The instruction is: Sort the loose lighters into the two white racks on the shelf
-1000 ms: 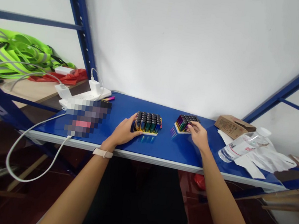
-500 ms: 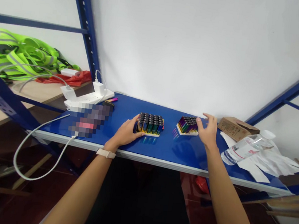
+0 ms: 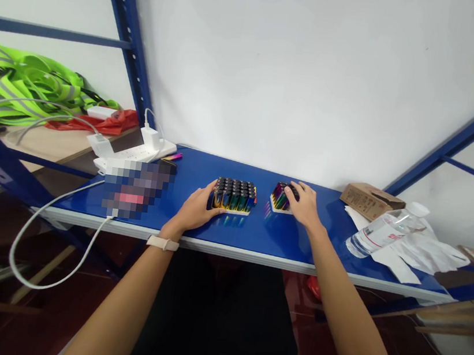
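A white tray of upright lighters [image 3: 235,196], black-topped with shiny gold, green and blue bodies, rests on the blue shelf [image 3: 250,237]. My left hand [image 3: 195,210] is closed around its left end, thumb along the front and fingers behind. To the right sits a second tray of lighters [image 3: 278,197], in purple and green. My right hand [image 3: 303,204] comes down over this tray's right part, with thumb and fingers closed at the lighter tops. The hand hides several of them, and exactly which one it grips is hard to see.
A white power strip [image 3: 132,158] with chargers, a blurred-out device [image 3: 137,190] on a cable and a pink-yellow lighter [image 3: 173,157] lie on the left. On the right are a cardboard box [image 3: 369,201], a water bottle [image 3: 382,231] and a white plastic bag [image 3: 432,250].
My right hand has moved left and down from beside the second tray onto its lighters, its fingers closing in. My left hand keeps its hold. The view has shifted slightly.
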Motion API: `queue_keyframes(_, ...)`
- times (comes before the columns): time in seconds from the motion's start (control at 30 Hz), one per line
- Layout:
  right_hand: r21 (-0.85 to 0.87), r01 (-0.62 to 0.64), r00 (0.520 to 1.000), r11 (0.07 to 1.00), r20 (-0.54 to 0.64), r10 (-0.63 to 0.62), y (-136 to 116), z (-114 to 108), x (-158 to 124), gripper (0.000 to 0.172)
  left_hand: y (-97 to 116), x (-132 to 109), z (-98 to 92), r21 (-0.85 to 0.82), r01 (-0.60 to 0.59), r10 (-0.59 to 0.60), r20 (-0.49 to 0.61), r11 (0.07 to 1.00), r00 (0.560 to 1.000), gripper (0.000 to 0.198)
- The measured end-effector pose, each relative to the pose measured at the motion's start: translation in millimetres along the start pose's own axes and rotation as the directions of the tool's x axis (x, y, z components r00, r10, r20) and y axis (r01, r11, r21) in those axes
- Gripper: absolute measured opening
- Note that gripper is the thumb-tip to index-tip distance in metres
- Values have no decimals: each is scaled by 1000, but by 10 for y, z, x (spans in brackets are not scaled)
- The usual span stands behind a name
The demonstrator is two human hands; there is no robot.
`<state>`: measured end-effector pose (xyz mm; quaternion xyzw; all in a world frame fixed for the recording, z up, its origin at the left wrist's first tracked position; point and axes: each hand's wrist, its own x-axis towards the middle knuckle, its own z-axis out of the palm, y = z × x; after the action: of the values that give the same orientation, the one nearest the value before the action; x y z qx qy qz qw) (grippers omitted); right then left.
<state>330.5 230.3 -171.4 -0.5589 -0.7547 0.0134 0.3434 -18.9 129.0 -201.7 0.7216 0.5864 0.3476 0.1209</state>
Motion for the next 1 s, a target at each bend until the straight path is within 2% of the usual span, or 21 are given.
queue_keyframes(0.1, -25, 2, 999, 1000, 41, -1, -183, -34, -51, 70, 7, -2, -10, -29, -13, 13, 0, 1000, 1000, 93)
queue_keyframes(0.2, -100, 13, 1000, 995, -20, -15, -430, -75, -60, 63, 5, 3, -14, -63, -28, 28, 2, 998, 1000, 92)
queue_keyframes(0.27, -219, 134, 987, 966, -53, -149, -612, -77, -35, 51, -6, 6, -14, -84, -33, 34, 4, 996, 999, 92)
queue_keyframes(0.3, -257, 203, 976, 945, -23, -216, -698, -63, -12, 46, -15, 7, -14, -93, -34, 35, 4, 995, 999, 92)
queue_keyframes(0.37, -324, 344, 939, 881, 132, -318, -841, -6, 46, 40, -36, 6, -17, -107, -30, 30, -1, 994, 1000, 92)
queue_keyframes(0.47, -370, 497, 855, 785, 362, -371, -975, 129, 139, 36, -69, 0, -26, -119, -15, 12, -21, 993, 1000, 94)
queue_keyframes(0.63, -356, 580, 784, 732, 487, -384, -1048, 287, 185, 34, -85, -9, -42, -127, 9, -15, -43, 992, 999, 94)
queue_keyframes(0.8, -323, 661, 719, 677, 532, -448, -1023, 200, 92, 16, -73, -18, -44, -120, 27, -33, -43, 992, 999, 94)
queue_keyframes(1.0, -256, 757, 635, 601, 504, -585, -1026, 55, -180, 37, -52, -28, -53, -116, 43, -49, -43, 992, 998, 93)
